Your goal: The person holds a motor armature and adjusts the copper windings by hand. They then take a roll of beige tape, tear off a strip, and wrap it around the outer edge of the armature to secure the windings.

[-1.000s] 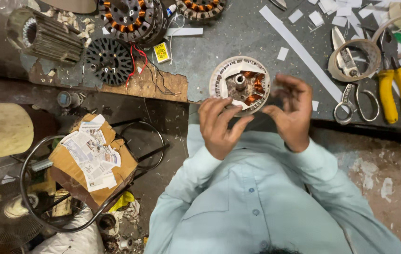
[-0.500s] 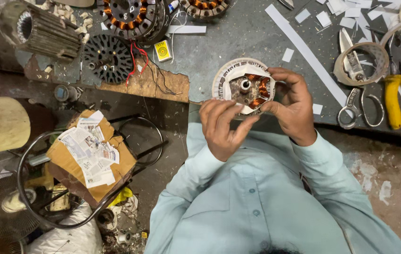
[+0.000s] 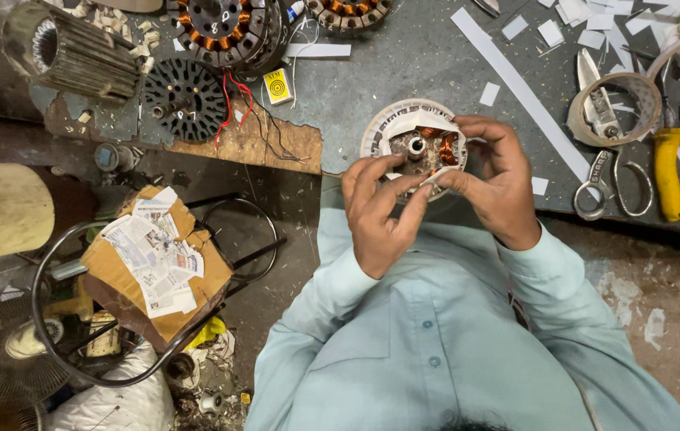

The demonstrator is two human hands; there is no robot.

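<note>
A round fan motor stator (image 3: 418,137) with copper windings and white paper insulation rests at the near edge of the grey workbench (image 3: 404,72). My left hand (image 3: 378,214) grips its near rim, fingertips pinching a white paper strip. My right hand (image 3: 498,182) holds the right side of the stator, fingers curled over the windings. Both sleeves are pale green.
Yellow-handled pliers (image 3: 679,152), scissors (image 3: 607,172) and a tape roll (image 3: 615,108) lie at the right. White paper strips (image 3: 515,88) are scattered about. Other stators (image 3: 224,28), a black rotor (image 3: 184,100) and a finned housing (image 3: 68,48) sit at the back left. A stool with newspaper (image 3: 152,255) stands left.
The view shifted slightly. My fingers have worked around the stator's rim, with the left fingertips now pinching the paper at its near edge.
</note>
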